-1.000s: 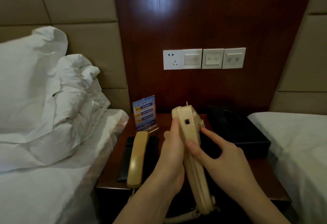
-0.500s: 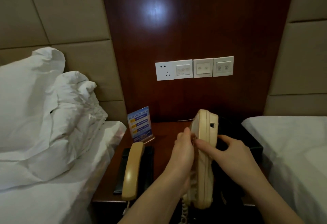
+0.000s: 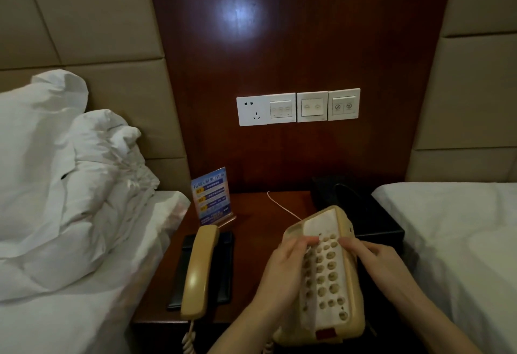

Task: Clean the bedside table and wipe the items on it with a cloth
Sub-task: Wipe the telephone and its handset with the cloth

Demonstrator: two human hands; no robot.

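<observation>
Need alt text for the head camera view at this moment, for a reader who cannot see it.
Two bare hands hold a beige telephone base keypad-up over a dark wooden bedside table, the left hand and right hand gripping its sides. Its handset lies off-hook on a black folder near a blue sign card; white beds flank the table.
</observation>
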